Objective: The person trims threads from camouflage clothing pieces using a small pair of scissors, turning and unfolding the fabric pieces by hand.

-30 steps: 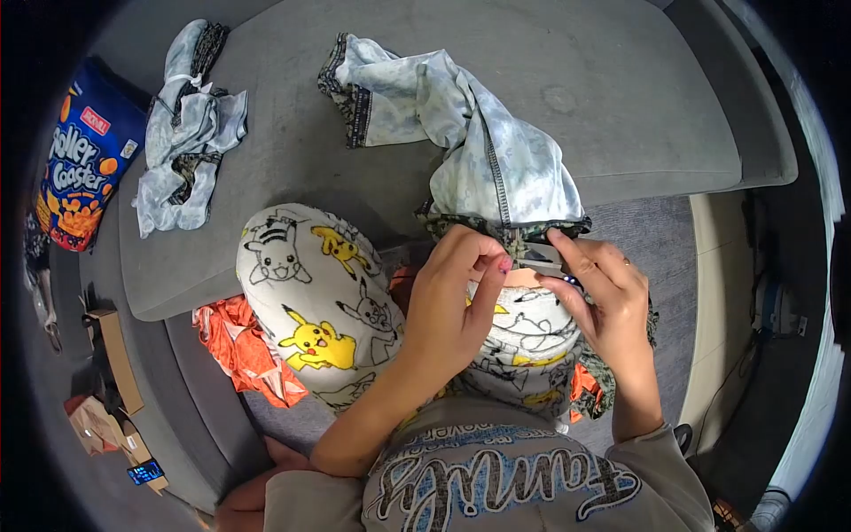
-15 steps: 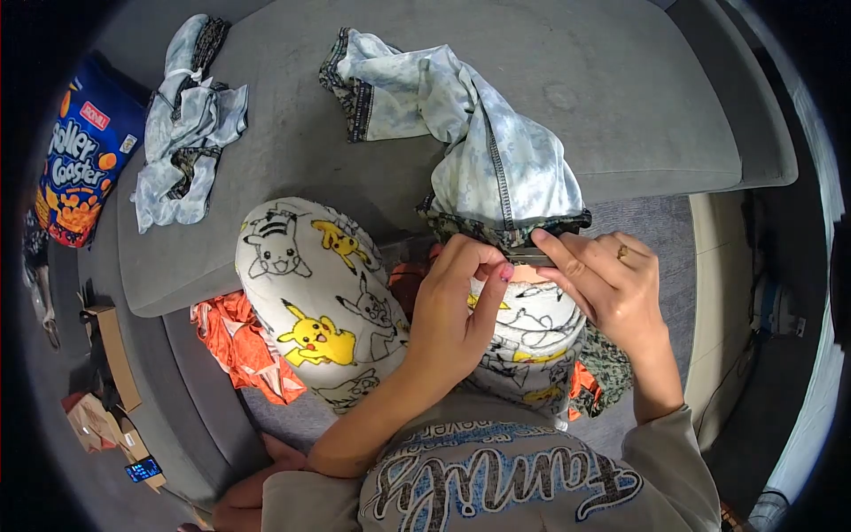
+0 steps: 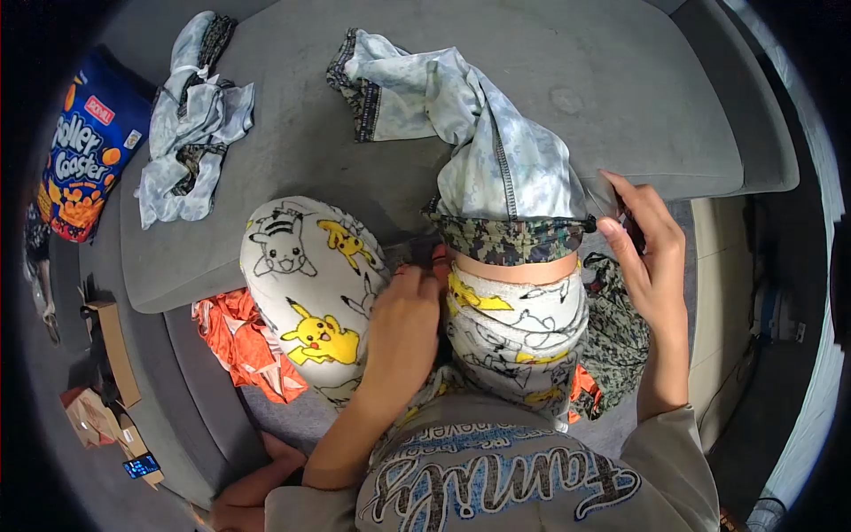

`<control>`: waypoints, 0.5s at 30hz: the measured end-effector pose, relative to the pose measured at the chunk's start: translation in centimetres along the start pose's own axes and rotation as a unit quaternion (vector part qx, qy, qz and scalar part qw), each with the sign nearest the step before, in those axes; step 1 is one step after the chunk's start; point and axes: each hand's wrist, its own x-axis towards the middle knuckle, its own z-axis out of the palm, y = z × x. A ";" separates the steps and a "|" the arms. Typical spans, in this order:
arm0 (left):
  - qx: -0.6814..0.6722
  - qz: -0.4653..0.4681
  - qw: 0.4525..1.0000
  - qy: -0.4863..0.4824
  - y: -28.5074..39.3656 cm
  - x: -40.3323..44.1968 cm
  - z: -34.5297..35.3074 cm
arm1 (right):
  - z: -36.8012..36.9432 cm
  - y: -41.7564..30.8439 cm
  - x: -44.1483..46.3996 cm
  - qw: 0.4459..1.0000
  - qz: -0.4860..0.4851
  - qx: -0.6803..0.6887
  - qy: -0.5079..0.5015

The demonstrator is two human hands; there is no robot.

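A pale blue tie-dye garment with dark stitched seams lies from the grey seat onto my right knee. Its camouflage band faces me, above a strip of bare skin. My right hand is at the band's right corner, thumb and index finger apart. Something greyish shows between those two fingers, too unclear to name. My left hand reaches down between my legs, fingers pointing away from me. Its fingertips are hidden, near a small patch of orange-red fabric.
Another tie-dye garment lies on the seat's left side, next to a blue snack bag. Orange fabric and camouflage fabric lie low beside my legs. A lit phone and a cardboard box are at lower left.
My hands have parted from the band, where they were together. The left dropped down between my legs; the right moved right and its fingers spread. The band now lies flatter over my knee.
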 end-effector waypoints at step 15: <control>-0.236 0.021 0.938 0.252 -1.0 7.9 -4.0 | 0.4 -3.2 2.6 0.987 0.036 0.095 0.123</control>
